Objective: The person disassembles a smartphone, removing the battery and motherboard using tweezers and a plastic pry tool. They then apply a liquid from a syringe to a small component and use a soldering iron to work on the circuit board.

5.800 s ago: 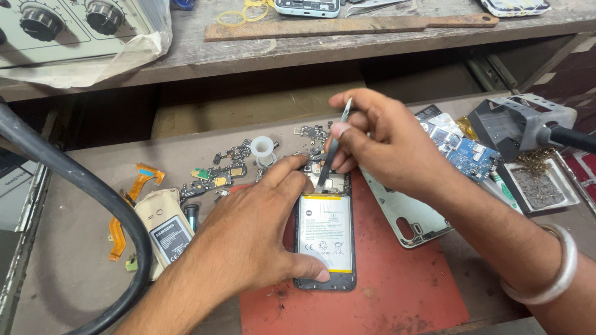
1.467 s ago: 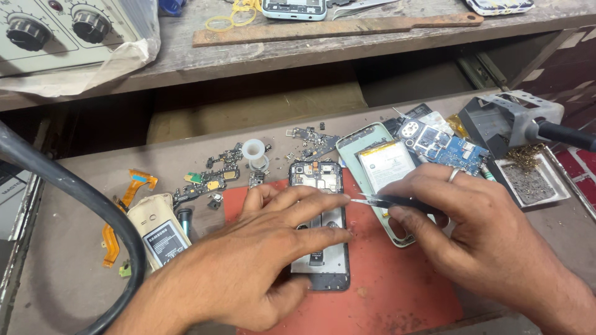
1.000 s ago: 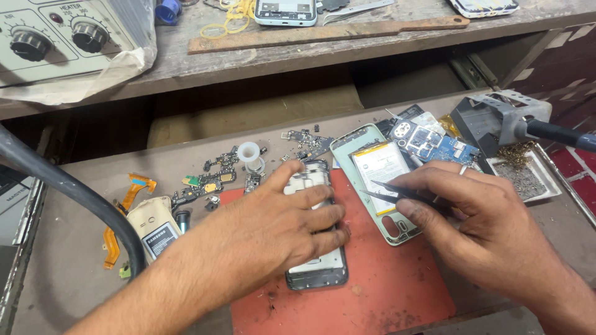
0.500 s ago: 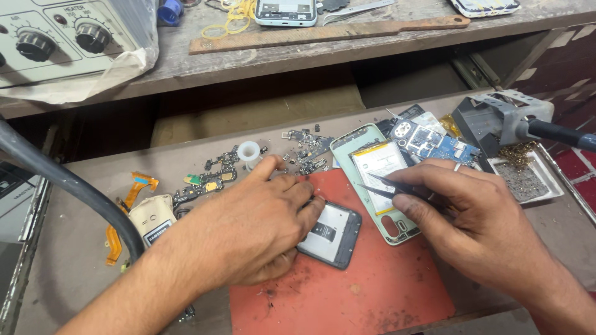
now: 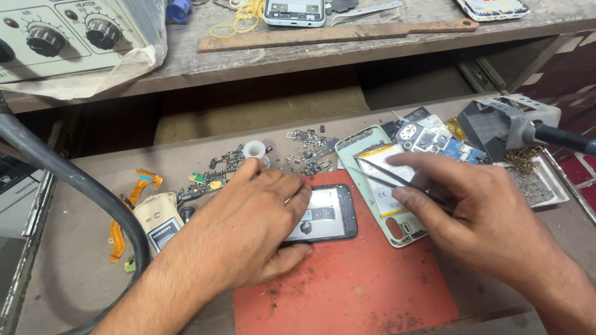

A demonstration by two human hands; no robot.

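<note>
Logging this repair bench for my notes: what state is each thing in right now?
Dark phone: back off, flat on the red mat.
Left hand: pressing on the phone.
Right hand: gripping tweezers.
Green phone frame: open, pale battery showing.
Blue circuit board: loose, bare.

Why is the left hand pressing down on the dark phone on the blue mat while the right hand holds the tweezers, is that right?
Not quite: the mat is red, not blue. The head view shows the left hand pressing on the dark phone, which lies on that red mat, while the right hand holds the tweezers.
</note>
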